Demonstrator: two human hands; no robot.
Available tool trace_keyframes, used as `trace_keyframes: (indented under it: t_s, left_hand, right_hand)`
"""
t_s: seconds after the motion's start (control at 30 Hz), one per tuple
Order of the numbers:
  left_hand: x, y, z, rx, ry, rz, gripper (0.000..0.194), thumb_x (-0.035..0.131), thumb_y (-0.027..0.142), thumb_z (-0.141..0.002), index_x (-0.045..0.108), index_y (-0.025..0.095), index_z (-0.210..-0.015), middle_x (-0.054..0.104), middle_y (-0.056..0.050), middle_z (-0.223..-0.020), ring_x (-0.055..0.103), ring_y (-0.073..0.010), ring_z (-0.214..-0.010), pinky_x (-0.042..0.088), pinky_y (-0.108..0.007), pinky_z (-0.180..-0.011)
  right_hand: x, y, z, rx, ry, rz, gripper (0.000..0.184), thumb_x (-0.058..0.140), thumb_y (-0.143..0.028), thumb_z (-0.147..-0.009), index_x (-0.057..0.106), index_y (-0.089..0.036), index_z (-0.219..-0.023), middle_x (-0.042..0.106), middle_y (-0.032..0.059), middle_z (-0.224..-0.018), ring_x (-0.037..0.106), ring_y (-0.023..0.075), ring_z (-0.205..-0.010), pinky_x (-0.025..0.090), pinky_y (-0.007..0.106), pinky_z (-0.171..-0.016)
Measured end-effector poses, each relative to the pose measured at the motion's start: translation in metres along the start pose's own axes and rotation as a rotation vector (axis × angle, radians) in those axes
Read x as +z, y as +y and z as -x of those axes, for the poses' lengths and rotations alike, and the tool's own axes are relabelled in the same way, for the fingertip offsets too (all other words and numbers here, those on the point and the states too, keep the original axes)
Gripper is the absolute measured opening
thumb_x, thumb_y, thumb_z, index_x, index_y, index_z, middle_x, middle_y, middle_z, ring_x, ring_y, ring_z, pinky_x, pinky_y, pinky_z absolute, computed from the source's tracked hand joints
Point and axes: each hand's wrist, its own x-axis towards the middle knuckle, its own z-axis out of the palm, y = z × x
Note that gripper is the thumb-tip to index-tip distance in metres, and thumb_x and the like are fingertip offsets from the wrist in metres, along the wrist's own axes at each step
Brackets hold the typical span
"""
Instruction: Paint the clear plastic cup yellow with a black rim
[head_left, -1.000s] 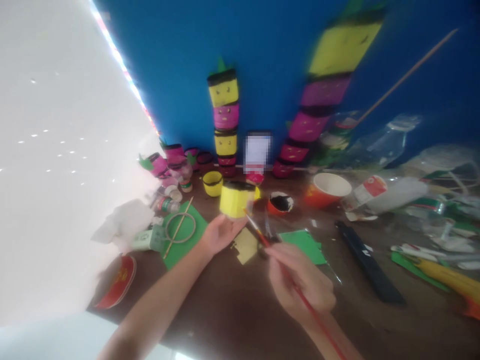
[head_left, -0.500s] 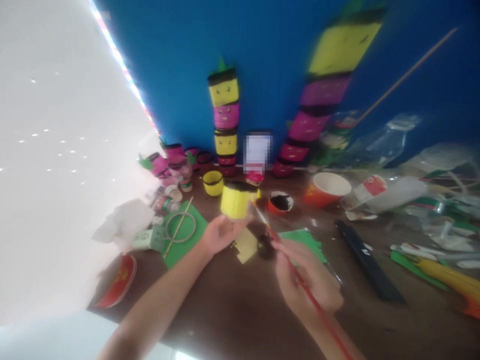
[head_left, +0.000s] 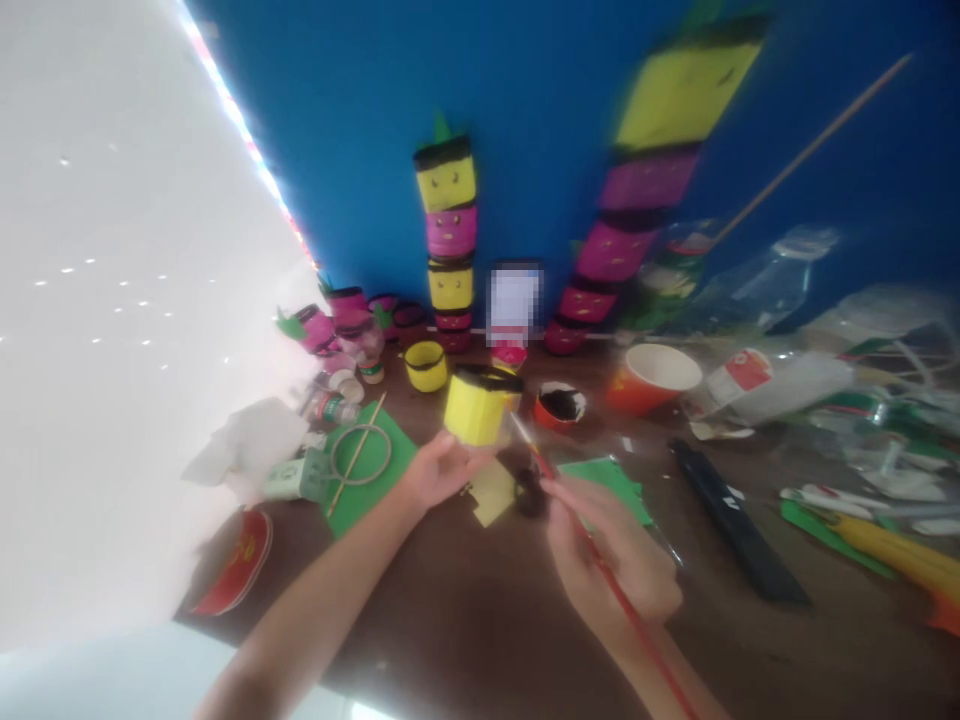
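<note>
My left hand [head_left: 444, 470] holds a yellow cup [head_left: 474, 410] from below, its black rim tipped slightly toward me. A red-handled paintbrush [head_left: 600, 560] is pinched in my right hand [head_left: 611, 545]; its bristle tip is at the right side of the yellow cup, though blur hides whether it touches. Right of the cup stands a small orange container [head_left: 559, 405] with black paint inside. Behind and to the left sits another yellow cup [head_left: 426, 367] with a dark rim. Under my hands lie a torn beige paper piece [head_left: 491, 495] and a green sheet [head_left: 607, 488].
Stacked yellow and pink cups with faces [head_left: 451, 230] stand by the blue wall. On the left are a grey ring [head_left: 390, 455], a green sheet [head_left: 409, 440] and a red paper piece [head_left: 240, 560]. To the right: a paper cup [head_left: 652, 380], a black case [head_left: 739, 525], plastic bottles.
The yellow cup has tilted and shifted slightly right in my left hand. The brush in my right hand has moved a little right and up along the cup's side.
</note>
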Motion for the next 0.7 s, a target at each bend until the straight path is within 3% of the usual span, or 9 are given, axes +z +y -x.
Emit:
trace_keyframes:
  t_s: [0.13,0.43,0.7]
  left_hand:
    - [-0.0008,0.0009,-0.0005,0.005,-0.005,-0.007,0.062,0.065,0.031,-0.066,0.048,0.012,-0.122,0.062,-0.011,-0.116,0.046,-0.0262,-0.123,0.029,-0.037,-0.108]
    - [-0.0014,-0.0008,-0.0006,0.021,-0.043,-0.010,0.062,0.066,0.028,-0.065,0.049,0.012,-0.122,0.062,-0.011,-0.116,0.047,-0.0268,-0.122,0.028,-0.039,-0.108]
    - [-0.0022,0.0004,-0.0010,0.003,-0.005,0.022,0.061,0.065,0.029,-0.065,0.051,0.009,-0.120,0.064,-0.013,-0.113,0.048,-0.0263,-0.121,0.029,-0.036,-0.108]
  right_hand:
    - [-0.0023,0.0010,0.0023,-0.002,-0.008,-0.076,0.021,0.058,-0.002,-0.071,0.062,-0.019,-0.082,0.066,0.0015,-0.071,0.065,0.0147,-0.065,0.055,0.027,-0.061]
    - [-0.0016,-0.0008,0.0001,0.038,0.023,-0.013,0.024,0.057,-0.001,-0.073,0.060,-0.019,-0.088,0.067,0.0031,-0.077,0.065,0.0142,-0.068,0.054,0.026,-0.065]
    - [-0.0024,0.0020,0.0024,-0.001,-0.001,-0.125,0.024,0.057,0.000,-0.070,0.061,-0.018,-0.084,0.063,0.0017,-0.072,0.064,0.0142,-0.067,0.054,0.028,-0.063]
